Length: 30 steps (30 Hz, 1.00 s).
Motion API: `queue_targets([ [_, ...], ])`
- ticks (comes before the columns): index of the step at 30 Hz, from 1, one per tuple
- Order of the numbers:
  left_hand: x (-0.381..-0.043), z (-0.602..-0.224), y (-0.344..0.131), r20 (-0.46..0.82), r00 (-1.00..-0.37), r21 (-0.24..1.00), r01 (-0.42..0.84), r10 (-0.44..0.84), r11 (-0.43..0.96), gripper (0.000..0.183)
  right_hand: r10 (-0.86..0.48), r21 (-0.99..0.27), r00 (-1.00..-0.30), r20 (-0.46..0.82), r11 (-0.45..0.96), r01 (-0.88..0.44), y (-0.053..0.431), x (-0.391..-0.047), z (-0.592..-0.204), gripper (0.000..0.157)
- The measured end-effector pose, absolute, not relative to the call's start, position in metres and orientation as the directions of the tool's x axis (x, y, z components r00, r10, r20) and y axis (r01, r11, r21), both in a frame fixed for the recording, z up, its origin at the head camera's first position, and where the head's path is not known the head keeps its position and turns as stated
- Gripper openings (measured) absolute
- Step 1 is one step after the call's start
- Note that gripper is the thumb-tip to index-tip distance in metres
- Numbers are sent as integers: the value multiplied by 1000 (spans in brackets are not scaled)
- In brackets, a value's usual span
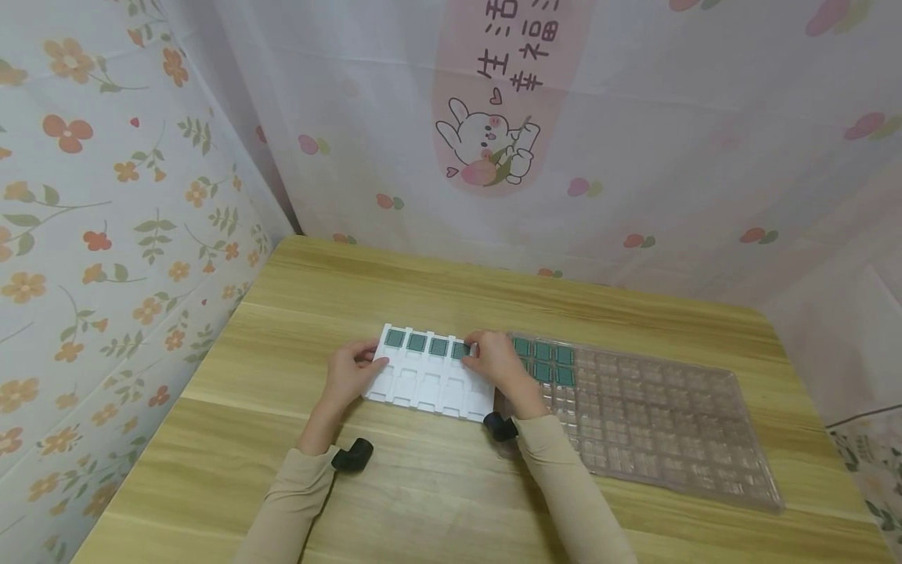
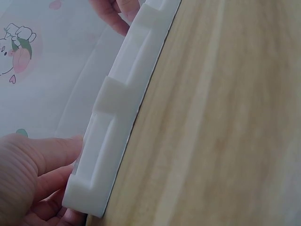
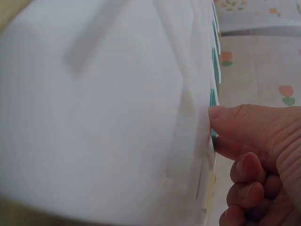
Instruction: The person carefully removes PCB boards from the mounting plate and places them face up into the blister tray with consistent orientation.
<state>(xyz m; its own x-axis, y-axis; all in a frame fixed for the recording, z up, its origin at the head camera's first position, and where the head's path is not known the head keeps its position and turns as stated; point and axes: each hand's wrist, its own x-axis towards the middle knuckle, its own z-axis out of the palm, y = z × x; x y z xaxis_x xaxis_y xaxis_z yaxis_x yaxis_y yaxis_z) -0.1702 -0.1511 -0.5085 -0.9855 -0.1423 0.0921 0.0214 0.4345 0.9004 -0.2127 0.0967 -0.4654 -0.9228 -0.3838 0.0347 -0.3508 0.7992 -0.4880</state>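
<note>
A white plastic tray (image 1: pixel 405 387) with two rows of pockets lies at the middle of the table, slightly angled. Small green square chips (image 1: pixel 416 343) sit in its far row; the near row shows bare white. My left hand (image 1: pixel 348 374) grips the tray's left end, thumb on top, as the left wrist view (image 2: pixel 33 174) also shows. At the far row's right side, thumb and forefinger of my right hand (image 1: pixel 497 362) pinch a green chip (image 1: pixel 460 350) at its pocket. That chip is partly hidden by the fingers, and the right wrist view shows only green edges there.
A large clear tray (image 1: pixel 662 423) with many pockets lies on the right, close beside the white tray and partly under my right forearm. Several green chips (image 1: pixel 543 351) fill its far left pockets. Printed curtains (image 1: pixel 366 117) hang behind and left of the wooden table (image 1: pixel 232 439).
</note>
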Motion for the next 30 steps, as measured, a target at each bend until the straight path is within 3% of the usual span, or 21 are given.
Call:
queue_targets([
  [30, -168, -503, -150, 77, -988, 908, 15, -133, 418, 33, -360, -505, -933, -4, 806, -309, 99, -212, -462, 24],
])
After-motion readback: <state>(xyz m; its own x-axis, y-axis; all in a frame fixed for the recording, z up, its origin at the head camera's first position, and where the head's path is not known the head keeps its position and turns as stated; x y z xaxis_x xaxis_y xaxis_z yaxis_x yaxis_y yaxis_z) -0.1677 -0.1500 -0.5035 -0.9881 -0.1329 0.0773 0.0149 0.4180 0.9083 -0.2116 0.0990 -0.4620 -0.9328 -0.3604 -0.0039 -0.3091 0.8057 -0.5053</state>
